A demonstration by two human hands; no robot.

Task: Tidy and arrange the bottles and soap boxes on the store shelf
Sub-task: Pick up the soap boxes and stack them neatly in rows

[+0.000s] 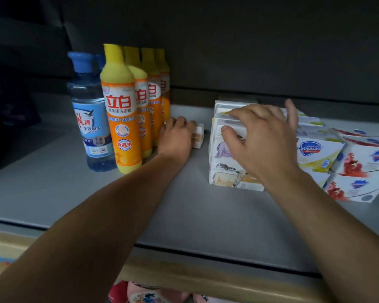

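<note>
My left hand grips a small white soap box lying on the grey shelf, just right of a row of several orange dish-soap bottles. Two blue bottles stand at the left end. My right hand rests on top of a stack of white soap boxes with animal pictures, thumb on the stack's front and fingers spread over the top. To the right lie white Safeguard soap boxes, some tilted.
The shelf's front edge has a tan price rail. Colourful items show on the level below. The back wall is dark. Bare shelf lies between the bottles and the stack and in front of both.
</note>
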